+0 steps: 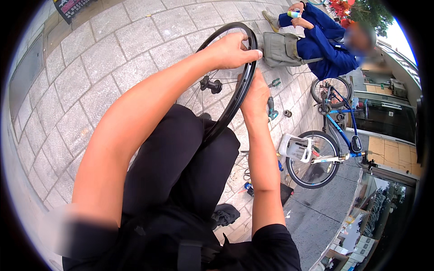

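A black bicycle wheel (pixel 235 97) stands tilted on edge in front of my bent knees, its lower part against my dark trousers. Thin spokes run to its black hub (pixel 212 85). My left hand (pixel 231 50) is closed over the upper part of the rim, fingers curled inside and thumb along the outer side. Lower on the same rim, my right hand (pixel 255 95) grips it from the right; the rim hides part of its fingers.
Green-handled pliers (pixel 274 82), a green and black power tool (pixel 271 108) and a cut plastic jug (pixel 294 147) lie to the right on the paving (pixel 149 45). A blue bicycle (pixel 339 122) stands beyond. A seated person in blue (pixel 327 45) holds a small container near a grey-green bag (pixel 282 49).
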Demonstrator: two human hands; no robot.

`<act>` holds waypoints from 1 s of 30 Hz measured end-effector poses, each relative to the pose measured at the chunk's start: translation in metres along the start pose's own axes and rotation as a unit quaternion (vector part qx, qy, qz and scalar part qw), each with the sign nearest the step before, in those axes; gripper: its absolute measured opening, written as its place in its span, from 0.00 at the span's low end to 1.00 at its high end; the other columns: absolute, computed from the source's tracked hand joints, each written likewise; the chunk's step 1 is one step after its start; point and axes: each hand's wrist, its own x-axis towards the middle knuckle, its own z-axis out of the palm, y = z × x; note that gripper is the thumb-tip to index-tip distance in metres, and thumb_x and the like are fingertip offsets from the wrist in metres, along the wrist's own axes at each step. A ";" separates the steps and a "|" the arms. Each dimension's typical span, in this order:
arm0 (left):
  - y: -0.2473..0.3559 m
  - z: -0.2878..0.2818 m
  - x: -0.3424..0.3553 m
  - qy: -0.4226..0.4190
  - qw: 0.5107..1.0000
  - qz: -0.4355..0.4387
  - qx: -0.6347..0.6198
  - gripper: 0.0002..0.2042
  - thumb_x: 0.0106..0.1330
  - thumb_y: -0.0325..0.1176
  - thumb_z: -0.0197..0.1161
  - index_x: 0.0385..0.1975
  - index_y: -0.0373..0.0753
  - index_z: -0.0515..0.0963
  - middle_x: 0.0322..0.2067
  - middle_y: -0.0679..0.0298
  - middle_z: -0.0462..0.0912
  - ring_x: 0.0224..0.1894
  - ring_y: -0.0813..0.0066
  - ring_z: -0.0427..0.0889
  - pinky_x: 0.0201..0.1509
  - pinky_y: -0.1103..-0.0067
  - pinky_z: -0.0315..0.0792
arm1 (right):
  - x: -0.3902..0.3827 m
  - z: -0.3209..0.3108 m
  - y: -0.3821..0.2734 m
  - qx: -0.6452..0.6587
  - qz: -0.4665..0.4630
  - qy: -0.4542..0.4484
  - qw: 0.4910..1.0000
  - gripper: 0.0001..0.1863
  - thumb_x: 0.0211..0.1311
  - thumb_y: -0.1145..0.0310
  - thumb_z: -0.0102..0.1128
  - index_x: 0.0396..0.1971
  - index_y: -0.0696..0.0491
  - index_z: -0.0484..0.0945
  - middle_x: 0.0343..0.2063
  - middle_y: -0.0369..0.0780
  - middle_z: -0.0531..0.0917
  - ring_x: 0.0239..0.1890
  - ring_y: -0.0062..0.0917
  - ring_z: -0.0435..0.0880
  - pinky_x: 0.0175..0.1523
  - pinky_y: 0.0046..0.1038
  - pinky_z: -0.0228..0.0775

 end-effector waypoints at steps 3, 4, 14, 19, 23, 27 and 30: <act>0.006 0.007 -0.001 -0.024 1.000 -0.004 0.004 0.41 0.67 0.49 0.71 0.68 0.18 0.68 0.44 0.42 0.89 0.46 0.59 0.90 0.52 0.70 0.82 | -0.001 -0.004 -0.003 0.007 -0.026 0.016 1.000 0.07 0.57 0.72 0.66 0.36 0.55 0.81 0.31 0.51 0.85 0.33 0.55 0.86 0.41 0.51 0.78; -0.001 0.013 0.002 -0.005 1.000 -0.015 0.020 0.41 0.68 0.50 0.70 0.69 0.19 0.68 0.46 0.41 0.88 0.48 0.59 0.90 0.54 0.70 0.81 | -0.003 -0.006 -0.006 0.009 -0.024 0.007 1.000 0.07 0.56 0.73 0.66 0.35 0.54 0.81 0.31 0.50 0.85 0.33 0.55 0.86 0.41 0.51 0.78; 0.000 0.012 0.001 -0.027 1.000 -0.013 0.010 0.43 0.70 0.54 0.70 0.68 0.18 0.67 0.48 0.42 0.87 0.47 0.60 0.90 0.53 0.69 0.83 | -0.007 -0.007 -0.008 0.105 -0.085 -0.005 0.991 0.10 0.62 0.74 0.66 0.42 0.54 0.80 0.30 0.48 0.87 0.33 0.53 0.88 0.37 0.47 0.80; 0.008 0.014 -0.006 -0.033 0.999 -0.028 -0.029 0.39 0.72 0.52 0.71 0.62 0.16 0.71 0.42 0.46 0.88 0.40 0.65 0.91 0.43 0.72 0.85 | 0.005 0.000 0.015 0.132 -0.117 -0.109 0.978 0.10 0.66 0.74 0.64 0.47 0.54 0.80 0.32 0.50 0.88 0.36 0.55 0.87 0.40 0.47 0.80; -0.015 -0.002 -0.015 -0.053 0.984 -0.078 -0.148 0.29 0.78 0.45 0.66 0.65 0.23 0.73 0.44 0.54 0.88 0.45 0.71 0.88 0.44 0.75 0.84 | 0.011 0.000 0.009 0.216 -0.117 -0.124 0.961 0.12 0.73 0.68 0.64 0.53 0.50 0.82 0.35 0.48 0.88 0.39 0.51 0.88 0.42 0.45 0.80; -0.031 -0.010 -0.052 0.015 0.993 -0.036 -0.116 0.16 0.78 0.37 0.65 0.58 0.34 0.83 0.54 0.60 0.85 0.59 0.69 0.81 0.59 0.71 0.78 | 0.016 -0.009 0.005 0.195 -0.153 -0.131 0.960 0.12 0.73 0.66 0.64 0.54 0.48 0.84 0.36 0.46 0.88 0.40 0.50 0.88 0.42 0.44 0.80; -0.031 -0.009 -0.085 -0.001 0.994 0.110 -0.020 0.15 0.75 0.33 0.68 0.59 0.40 0.84 0.62 0.58 0.79 0.61 0.67 0.80 0.59 0.72 0.78 | 0.024 -0.012 0.018 0.141 -0.177 -0.194 0.954 0.14 0.69 0.66 0.66 0.53 0.48 0.85 0.39 0.46 0.88 0.41 0.52 0.87 0.44 0.46 0.80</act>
